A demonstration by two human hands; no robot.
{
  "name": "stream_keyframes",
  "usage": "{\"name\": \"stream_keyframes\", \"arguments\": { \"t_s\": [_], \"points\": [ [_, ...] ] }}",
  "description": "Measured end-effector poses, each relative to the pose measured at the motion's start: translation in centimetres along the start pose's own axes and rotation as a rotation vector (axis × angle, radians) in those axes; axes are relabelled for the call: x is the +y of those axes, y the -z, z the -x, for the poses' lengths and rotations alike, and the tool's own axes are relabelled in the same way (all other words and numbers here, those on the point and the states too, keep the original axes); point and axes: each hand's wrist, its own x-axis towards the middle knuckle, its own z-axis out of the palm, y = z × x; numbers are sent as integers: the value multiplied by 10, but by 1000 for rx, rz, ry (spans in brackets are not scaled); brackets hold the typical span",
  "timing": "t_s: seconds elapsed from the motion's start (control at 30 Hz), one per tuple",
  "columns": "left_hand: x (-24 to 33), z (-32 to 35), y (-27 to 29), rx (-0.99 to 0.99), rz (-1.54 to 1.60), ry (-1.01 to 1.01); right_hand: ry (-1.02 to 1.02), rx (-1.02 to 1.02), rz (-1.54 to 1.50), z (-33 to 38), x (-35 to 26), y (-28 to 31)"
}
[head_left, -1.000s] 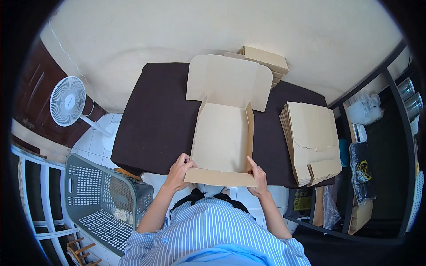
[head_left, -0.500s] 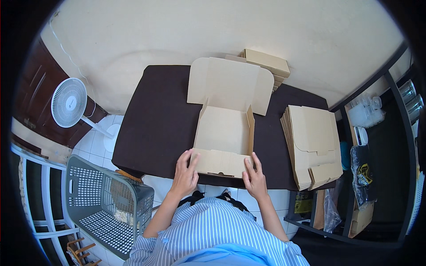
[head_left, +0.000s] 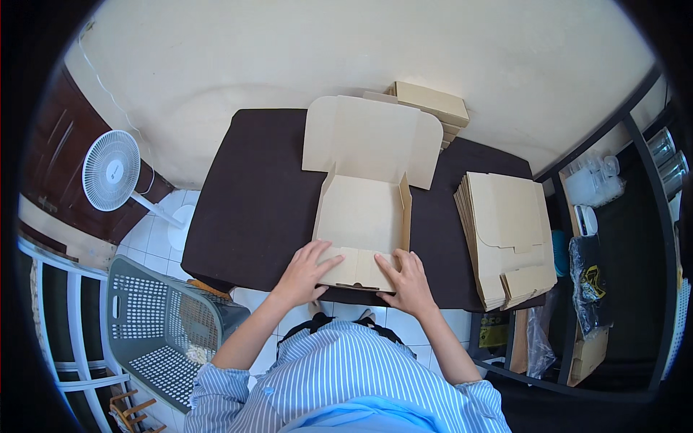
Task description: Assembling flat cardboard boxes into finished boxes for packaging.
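- Dark brown table (head_left: pixel 253 195) against a cream wall, white tiled floor below its near edge.
- Far left: white standing fan (head_left: pixel 110 170) on the floor, well apart from the table.
- Lower left: grey plastic laundry basket (head_left: pixel 155 328), just beside the table's near-left corner.
- Left hand (head_left: pixel 303 274) flat, palm down, fingers spread, pressing the folded front flap of the cardboard box (head_left: pixel 363 216); not gripping anything.
- Box sits mid-table at the near edge, side walls upright, lid flap open and lying flat toward the wall.
- Right hand (head_left: pixel 404 278) also flat and spread on the same front flap, just beside the left, nothing held.
- Behind the lid: small stack of folded boxes (head_left: pixel 431 105) at the far edge.
- Right: pile of flat cardboard blanks (head_left: pixel 509 238) on the table, near the box but apart.
- Far right: dark shelf unit (head_left: pixel 621 238) with bags and containers.
- Both forearms come up from the bottom edge, striped sleeves rolled.
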Motion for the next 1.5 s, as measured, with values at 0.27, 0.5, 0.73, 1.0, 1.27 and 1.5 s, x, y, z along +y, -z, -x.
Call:
{"name": "stream_keyframes", "arguments": {
  "t_s": [0.27,0.5,0.73,1.0,1.27,1.5],
  "points": [
    [-10,-3,-12,-21,220,91,80,-83,107,-2,5,-10],
    [-1,-7,-12,-219,-44,46,79,-317,185,-7,5,-18],
    [14,-25,-51,-180,143,21,-15,-366,73,-19,-11,-36],
    [15,-32,-48,-338,143,7,-3,-431,-16,-33,-28,-41],
    [15,-28,-58,-255,252,18,15,-424,-99,-31,-23,-47],
    [6,-42,-8,-333,698,94,38,-435,-463,-41,-4,-19]
  ]
}}
